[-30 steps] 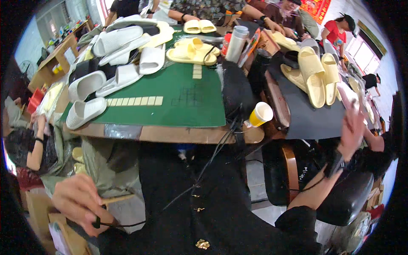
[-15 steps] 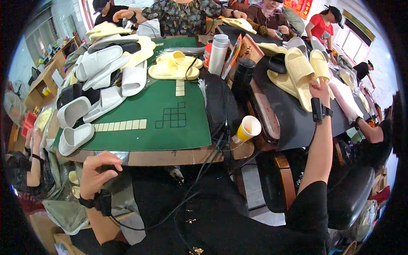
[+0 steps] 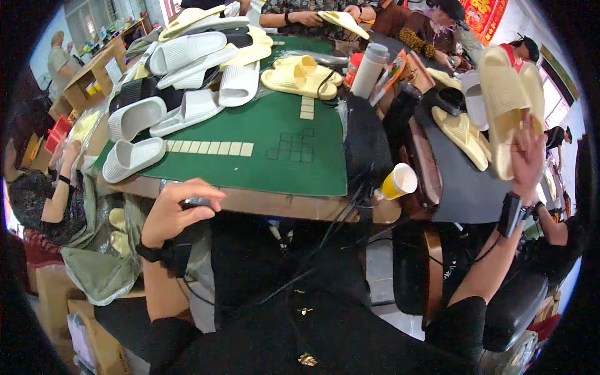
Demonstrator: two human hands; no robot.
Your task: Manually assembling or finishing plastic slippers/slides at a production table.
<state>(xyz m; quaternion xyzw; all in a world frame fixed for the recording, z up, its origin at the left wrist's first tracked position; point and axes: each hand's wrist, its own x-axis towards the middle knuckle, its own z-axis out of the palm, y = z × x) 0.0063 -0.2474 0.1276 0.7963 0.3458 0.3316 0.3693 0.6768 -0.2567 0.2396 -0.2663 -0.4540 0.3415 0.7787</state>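
Observation:
My right hand (image 3: 530, 156), out to the right, grips a pair of pale yellow slippers (image 3: 503, 94) and holds them upright above the dark tabletop. Its fingers are partly hidden behind them. By the near edge of the green mat (image 3: 300, 172), my left hand (image 3: 181, 212) is curled round a small dark object (image 3: 197, 203), too covered to name. Closest to that hand on the mat is a white slipper (image 3: 133, 160), beside a row of cream square pieces (image 3: 212, 148). One more pale yellow slipper (image 3: 461, 134) lies on the dark tabletop, left of my right hand.
White, black and yellow slippers (image 3: 187, 53) are piled at the left. A yellow pair (image 3: 303, 76) lies farther back. Between the tables stand a grey-white bottle (image 3: 370, 69) and a yellow paper cup (image 3: 399, 181). Cables hang before me. Across the table, a person's hands (image 3: 306, 19) hold a slipper.
My right hand has lifted the yellow slippers off the pile on the dark table, up and rightward. My left hand has moved up to the mat's edge. The view has shifted.

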